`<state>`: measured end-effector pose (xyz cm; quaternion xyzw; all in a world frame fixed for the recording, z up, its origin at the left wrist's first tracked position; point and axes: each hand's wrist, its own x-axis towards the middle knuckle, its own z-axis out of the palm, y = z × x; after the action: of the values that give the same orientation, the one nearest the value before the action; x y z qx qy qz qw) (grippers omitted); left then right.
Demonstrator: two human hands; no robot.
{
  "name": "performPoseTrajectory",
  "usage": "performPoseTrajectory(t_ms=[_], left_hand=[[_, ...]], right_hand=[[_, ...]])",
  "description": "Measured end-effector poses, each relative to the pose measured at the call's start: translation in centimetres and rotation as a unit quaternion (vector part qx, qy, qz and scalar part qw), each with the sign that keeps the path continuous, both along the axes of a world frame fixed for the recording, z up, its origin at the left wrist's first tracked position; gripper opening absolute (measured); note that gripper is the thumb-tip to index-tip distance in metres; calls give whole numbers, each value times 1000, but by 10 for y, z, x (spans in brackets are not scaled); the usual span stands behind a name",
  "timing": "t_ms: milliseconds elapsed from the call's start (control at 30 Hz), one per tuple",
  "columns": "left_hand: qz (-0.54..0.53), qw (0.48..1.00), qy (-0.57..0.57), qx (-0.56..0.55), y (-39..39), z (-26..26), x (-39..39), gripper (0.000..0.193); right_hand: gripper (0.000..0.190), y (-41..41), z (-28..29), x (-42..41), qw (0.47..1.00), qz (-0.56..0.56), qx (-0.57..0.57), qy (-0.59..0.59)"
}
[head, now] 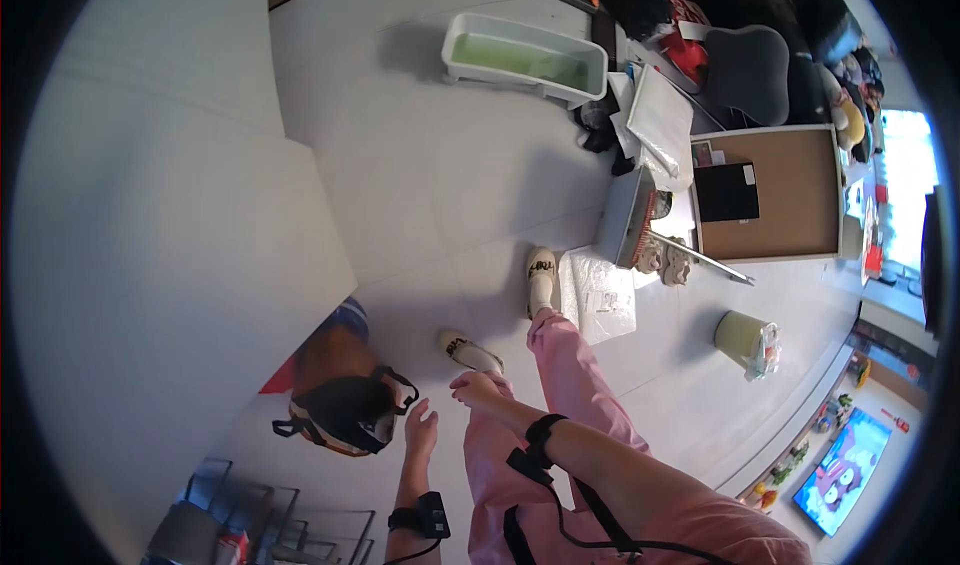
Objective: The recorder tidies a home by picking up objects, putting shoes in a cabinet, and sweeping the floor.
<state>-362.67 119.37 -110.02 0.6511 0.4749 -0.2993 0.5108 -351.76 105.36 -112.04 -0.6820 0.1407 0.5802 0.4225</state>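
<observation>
My left hand (421,430) is at the lower centre, just right of a black bag with handles (349,413) on the floor; its fingers are apart and it holds nothing visible. My right hand (476,389) hangs over my pink trousers (574,370), near one light shoe (457,346), with its fingers curled; whether anything lies inside them cannot be told. Both forearms wear black straps with small devices and cables. Farther off stands a long white plastic tub (525,58) with greenish liquid inside.
A large pale panel (180,265) fills the left side. Bubble wrap (600,295) lies beside my other shoe. Right of it are a squeegee-like pole (705,257), a brown-topped table (795,190) and a waste bin (739,340). Metal-framed chairs (262,520) stand lower left.
</observation>
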Motion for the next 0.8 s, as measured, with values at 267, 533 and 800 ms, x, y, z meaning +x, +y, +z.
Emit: performPoseTrajectory(t_ms=[267,533,800], left_hand=[[-33,999,-19,-23,-38,21,108,35],[-100,992,-69,-32,-78,36,230,34],[-73,990,-107,-64,-99,39,353,32]], right_hand=[[22,-73,24,69,972,-201,14,119],[17,-147,57,193,940,-324,36,101],[18,-195,60,307,928,-368,-17,59]])
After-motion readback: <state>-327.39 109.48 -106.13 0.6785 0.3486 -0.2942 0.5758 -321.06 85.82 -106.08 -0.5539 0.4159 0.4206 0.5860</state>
